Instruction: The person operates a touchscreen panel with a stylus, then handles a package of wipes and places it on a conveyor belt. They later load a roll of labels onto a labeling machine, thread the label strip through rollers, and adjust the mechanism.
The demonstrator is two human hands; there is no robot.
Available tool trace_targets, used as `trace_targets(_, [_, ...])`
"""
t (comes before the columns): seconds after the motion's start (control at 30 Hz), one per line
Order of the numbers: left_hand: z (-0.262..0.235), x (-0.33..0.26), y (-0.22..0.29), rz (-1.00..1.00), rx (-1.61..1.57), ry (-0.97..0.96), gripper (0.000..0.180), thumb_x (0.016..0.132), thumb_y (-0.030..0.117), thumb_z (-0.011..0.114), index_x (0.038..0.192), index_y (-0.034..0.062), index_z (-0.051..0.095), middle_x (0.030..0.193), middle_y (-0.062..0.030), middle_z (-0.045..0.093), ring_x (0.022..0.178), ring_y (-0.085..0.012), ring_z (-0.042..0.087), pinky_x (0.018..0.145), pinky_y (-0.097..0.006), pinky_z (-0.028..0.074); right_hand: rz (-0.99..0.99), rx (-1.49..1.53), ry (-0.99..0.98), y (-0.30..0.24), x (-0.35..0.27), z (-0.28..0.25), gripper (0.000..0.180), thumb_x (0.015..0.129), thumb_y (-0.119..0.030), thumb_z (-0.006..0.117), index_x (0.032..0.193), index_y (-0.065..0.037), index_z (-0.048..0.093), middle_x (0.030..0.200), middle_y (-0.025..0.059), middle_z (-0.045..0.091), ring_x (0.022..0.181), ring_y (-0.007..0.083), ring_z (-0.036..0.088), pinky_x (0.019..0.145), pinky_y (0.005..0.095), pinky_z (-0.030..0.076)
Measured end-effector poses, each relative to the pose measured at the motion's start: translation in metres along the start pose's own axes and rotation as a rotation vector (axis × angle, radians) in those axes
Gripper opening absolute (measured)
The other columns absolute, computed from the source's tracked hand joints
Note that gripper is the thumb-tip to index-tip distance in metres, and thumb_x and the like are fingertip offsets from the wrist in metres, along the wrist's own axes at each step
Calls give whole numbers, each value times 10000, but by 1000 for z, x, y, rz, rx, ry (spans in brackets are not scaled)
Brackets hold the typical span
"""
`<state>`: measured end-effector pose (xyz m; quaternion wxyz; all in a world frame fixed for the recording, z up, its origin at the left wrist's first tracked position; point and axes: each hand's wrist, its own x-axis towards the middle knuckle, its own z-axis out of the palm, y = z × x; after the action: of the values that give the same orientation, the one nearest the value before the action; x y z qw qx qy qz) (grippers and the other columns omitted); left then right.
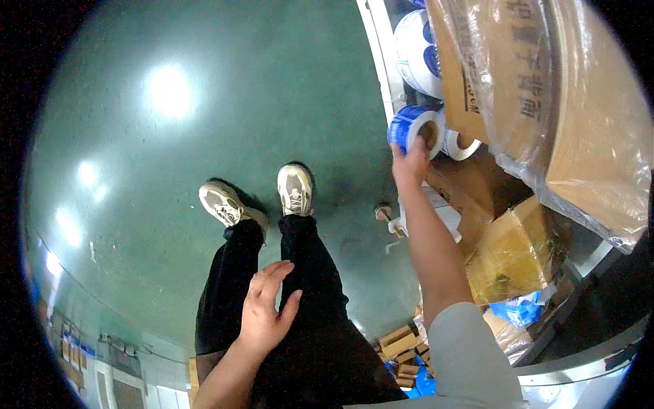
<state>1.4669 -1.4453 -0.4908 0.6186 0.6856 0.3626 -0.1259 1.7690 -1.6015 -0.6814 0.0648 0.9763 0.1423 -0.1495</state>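
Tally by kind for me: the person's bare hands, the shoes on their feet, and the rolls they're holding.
Bare hands: 2 (left hand, right hand)
Light-coloured shoes: 2 (left shoe, right shoe)
Held rolls: 1 (blue-and-white roll, in the right hand)
Total: 5

I see glare whiten the floor [272, 88] toward its left edge, shadows beside my shoes [294, 191], lines bending near the black rim.

From my remote seat I see the blue-and-white roll [403, 127] held tilted, brown-lined core open, just left of the plastic-wrapped cardboard box [521, 88].
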Motion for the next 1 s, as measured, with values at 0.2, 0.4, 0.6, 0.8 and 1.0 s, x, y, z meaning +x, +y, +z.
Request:
trace_targets(0.2, [-1, 1, -24, -77, 85, 76, 414, 751, 35, 654, 1142, 27, 521, 1122, -162, 553, 1026, -347, 529, 882, -398, 436, -27, -3, 222, 21, 30, -3, 595, 689, -379, 752, 1088, -1, 522, 1010, 204, 580, 993, 368, 541, 848, 451, 436])
trace_targets(0.4, [4, 14, -18, -90, 3, -1, 424, 749, 12, 631, 1154, 16, 505, 1150, -173, 537, 1091, -333, 510, 946, -385, 400, 374, 319, 124, 137, 119, -23, 597, 691, -128, 684, 1211, -63, 398, 1167, 166, 505, 1089, 304, 495, 937, 415, 382])
trace_targets(0.6, [7, 22, -3, -55, -73, -35, 437, 757, 14, 627, 1174, 19, 497, 1160, -173, 534, 1105, -345, 498, 958, -395, 392, 8, -218, -285, 185, 134, -20, 572, 727, -190, 702, 1219, -66, 439, 1144, 133, 570, 1073, 314, 544, 893, 381, 428])
trace_targets(0.8, [4, 16, 2, -43, -9, -51, 450, 774, 82, 648, 1196, 44, 495, 1150, -165, 549, 1076, -341, 517, 923, -394, 423, 169, -365, -295, 141, 121, -46, 419, 753, -282, 708, 1014, 18, 577, 1004, 236, 616, 993, 359, 585, 836, 409, 456])
trace_targets(1.0, [23, 10, -7, 8, -136, 101, 358, 773, 49, 623, 1121, 43, 541, 1078, -157, 582, 1023, -342, 540, 880, -395, 440, -2, 257, 136, 168, 76, -88, 250, 816, -149, 657, 970, 18, 555, 883, 114, 607, 842, 209, 591, 795, 325, 460])
